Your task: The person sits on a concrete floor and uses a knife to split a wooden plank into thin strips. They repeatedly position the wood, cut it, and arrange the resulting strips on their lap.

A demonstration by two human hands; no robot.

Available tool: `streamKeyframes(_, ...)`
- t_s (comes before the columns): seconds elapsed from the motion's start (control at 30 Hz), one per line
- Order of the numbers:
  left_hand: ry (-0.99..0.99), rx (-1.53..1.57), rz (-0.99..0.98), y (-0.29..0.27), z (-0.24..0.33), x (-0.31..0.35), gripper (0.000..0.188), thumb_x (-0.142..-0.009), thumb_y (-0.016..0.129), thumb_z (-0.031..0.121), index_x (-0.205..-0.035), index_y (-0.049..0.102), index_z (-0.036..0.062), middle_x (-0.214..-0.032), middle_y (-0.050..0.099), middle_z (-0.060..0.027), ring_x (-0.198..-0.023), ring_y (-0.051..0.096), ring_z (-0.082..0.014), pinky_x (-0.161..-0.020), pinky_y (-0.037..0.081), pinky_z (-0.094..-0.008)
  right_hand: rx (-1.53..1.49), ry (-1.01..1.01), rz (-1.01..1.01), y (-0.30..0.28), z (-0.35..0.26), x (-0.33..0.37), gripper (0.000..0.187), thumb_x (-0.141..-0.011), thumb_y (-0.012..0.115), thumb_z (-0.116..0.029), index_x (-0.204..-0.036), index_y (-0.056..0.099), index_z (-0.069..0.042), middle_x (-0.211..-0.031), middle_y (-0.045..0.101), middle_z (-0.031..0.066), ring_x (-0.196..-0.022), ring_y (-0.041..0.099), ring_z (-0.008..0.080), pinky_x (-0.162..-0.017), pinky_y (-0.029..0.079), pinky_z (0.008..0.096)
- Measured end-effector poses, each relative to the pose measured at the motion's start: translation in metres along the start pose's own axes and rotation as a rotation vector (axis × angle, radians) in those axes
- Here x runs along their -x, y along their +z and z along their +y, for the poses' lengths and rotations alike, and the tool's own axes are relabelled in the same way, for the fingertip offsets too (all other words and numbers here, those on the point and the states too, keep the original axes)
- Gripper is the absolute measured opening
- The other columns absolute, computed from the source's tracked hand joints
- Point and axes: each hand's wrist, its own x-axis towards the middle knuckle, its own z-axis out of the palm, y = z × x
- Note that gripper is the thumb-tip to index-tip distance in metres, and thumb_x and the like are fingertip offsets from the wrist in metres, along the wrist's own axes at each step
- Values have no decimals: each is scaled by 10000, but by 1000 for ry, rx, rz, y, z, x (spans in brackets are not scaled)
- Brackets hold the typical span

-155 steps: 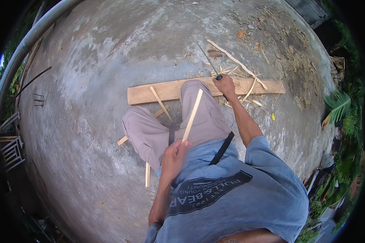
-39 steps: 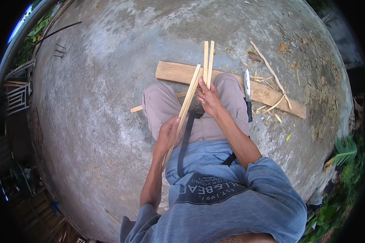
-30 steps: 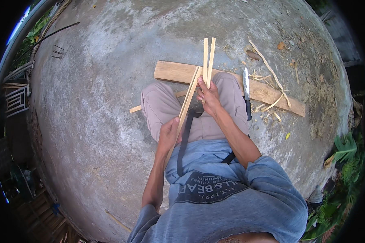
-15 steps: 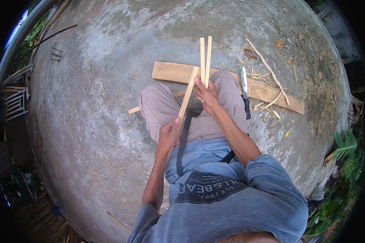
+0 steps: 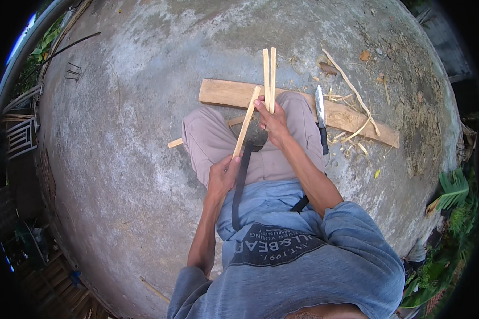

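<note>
My left hand (image 5: 222,174) is closed around the lower part of a pale wooden strip (image 5: 246,123), which slants up and to the right between my knees. Close to that strip's upper end is my right hand (image 5: 273,124), with its thumb at the strip's edge. It grips a pair of similar pale strips (image 5: 269,80) that point away from me, nearly side by side. Beyond my knees, a thick wooden board (image 5: 229,93) lies on the ground. A knife (image 5: 321,112) with a dark handle rests across the board, to the right of my right knee.
Curled shavings (image 5: 351,135) and a long peeled strip (image 5: 351,85) lie around the board's right part. Another pale stick (image 5: 175,143) pokes out beside my left knee. A dark strap (image 5: 241,186) hangs across my lap. Green plants (image 5: 455,196) edge the concrete on the right.
The strip in my left hand has turned slightly, showing a broader pale face. The tops of the two strips in my right hand have drawn a little closer together.
</note>
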Motion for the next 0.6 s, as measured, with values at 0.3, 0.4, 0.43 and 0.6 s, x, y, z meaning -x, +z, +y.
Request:
streamKeyframes(0.3,-139,251,-181,-12,6,-6,378,-1089,563,315,-1231,667,-20,-662,480,42,-489,446,-29,-434,315,-205,-73,115,-178,-2,-18,-3,261,-994,724,-267,-1098,638,-43,-946,707,45,-530,366,23,-469,331,233)
streamKeyframes(0.4,-224,379,-225,-15,7,-10,377,-1079,583,306,-1251,651,-23,-681,472,47,-522,426,-22,-456,313,-198,-73,98,-177,0,-18,-3,251,-998,719,-261,-1081,642,-38,-964,710,52,-530,363,23,-472,326,232)
streamKeyframes(0.43,-246,421,-247,-17,8,-10,377,-1075,591,302,-1259,647,-22,-687,470,48,-532,416,-19,-463,313,-197,-77,91,-177,1,-19,-3,248,-998,718,-259,-1076,643,-35,-965,707,51,-530,363,23,-472,325,232)
streamKeyframes(0.6,-241,382,-136,-4,5,-8,330,-1048,644,269,-1238,688,3,-686,473,64,-539,371,-8,-474,301,-196,-69,91,-179,-5,-15,-5,347,-1021,681,-274,-1225,666,7,-1085,703,71,-527,347,4,-456,322,192)
